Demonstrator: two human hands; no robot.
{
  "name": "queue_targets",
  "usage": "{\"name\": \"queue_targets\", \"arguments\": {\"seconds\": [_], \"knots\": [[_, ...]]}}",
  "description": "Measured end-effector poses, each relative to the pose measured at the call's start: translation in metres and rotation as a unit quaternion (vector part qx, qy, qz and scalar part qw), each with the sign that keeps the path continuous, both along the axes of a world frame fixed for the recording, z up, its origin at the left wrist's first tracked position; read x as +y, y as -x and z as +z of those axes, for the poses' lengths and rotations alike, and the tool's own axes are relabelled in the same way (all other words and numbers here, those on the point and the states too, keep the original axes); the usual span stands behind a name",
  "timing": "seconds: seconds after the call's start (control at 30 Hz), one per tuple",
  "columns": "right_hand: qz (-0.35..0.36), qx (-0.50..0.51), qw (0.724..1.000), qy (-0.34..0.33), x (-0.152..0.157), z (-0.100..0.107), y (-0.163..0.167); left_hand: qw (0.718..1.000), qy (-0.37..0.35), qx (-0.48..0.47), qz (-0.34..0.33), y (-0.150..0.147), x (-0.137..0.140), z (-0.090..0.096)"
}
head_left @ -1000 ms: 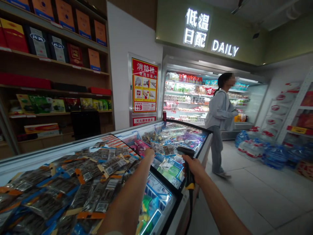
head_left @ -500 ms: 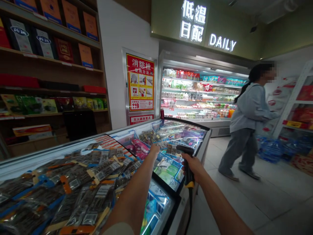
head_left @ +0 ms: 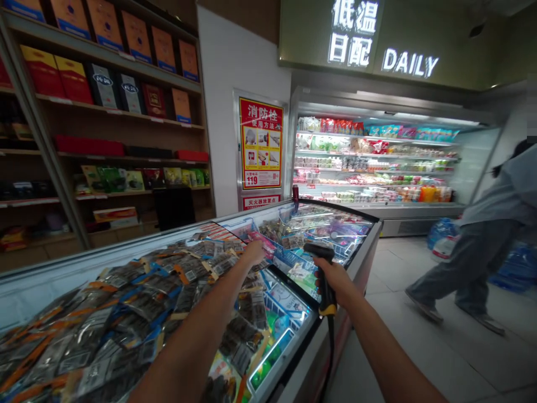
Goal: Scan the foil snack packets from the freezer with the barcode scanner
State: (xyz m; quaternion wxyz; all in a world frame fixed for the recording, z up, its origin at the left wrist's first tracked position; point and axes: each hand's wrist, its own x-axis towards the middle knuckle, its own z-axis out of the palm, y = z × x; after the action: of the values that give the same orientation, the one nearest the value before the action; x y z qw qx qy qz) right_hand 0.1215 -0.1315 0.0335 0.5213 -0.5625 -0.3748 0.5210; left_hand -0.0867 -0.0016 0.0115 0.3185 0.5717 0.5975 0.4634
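My right hand [head_left: 333,275] grips a black-and-yellow barcode scanner [head_left: 325,280] by its handle, with the head pointing left and a cable hanging down. My left hand [head_left: 254,253] reaches over the chest freezer [head_left: 358,252], beside a pink package [head_left: 263,244]. Its fingers are mostly hidden, so whether they touch or hold the package is unclear. Under my left forearm lies a heap of clear packets [head_left: 163,291] with dark contents and orange or blue edges, on the freezer top. A black frame bar [head_left: 293,286] crosses the freezer between my hands.
Shelves of boxes and bags [head_left: 138,120] stand at left. A lit refrigerated display [head_left: 377,157] stands behind the freezer. At right, a person [head_left: 482,240] walks on the tiled floor near blue water bottles [head_left: 440,229]. A red can [head_left: 296,193] stands on the freezer's far rim.
My view has turned left. My left hand has shifted left across the freezer to the pink package. The right hand keeps hold of the scanner. The person appears farther right, partly out of view.
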Motion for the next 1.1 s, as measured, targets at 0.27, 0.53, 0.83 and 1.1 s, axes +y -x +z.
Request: {"name": "queue_targets", "arguments": {"seconds": [0.27, 0.53, 0.83, 1.1], "knots": [[0.017, -0.005, 1.000, 0.009, -0.018, -0.001, 0.013, 0.985, -0.059, 0.157, 0.035, -0.012, -0.041, -0.018], [-0.003, -0.014, 1.000, -0.009, -0.022, 0.005, 0.009, 0.981, -0.068, 0.177, 0.037, -0.023, -0.040, -0.007], [-0.016, -0.016, 1.000, -0.015, -0.019, 0.003, 0.004, 0.985, -0.029, 0.169, -0.017, -0.041, -0.029, -0.003], [-0.018, -0.023, 0.999, -0.013, -0.019, 0.004, 0.005, 0.994, 0.094, 0.048, 0.008, -0.030, -0.027, -0.018]]}}
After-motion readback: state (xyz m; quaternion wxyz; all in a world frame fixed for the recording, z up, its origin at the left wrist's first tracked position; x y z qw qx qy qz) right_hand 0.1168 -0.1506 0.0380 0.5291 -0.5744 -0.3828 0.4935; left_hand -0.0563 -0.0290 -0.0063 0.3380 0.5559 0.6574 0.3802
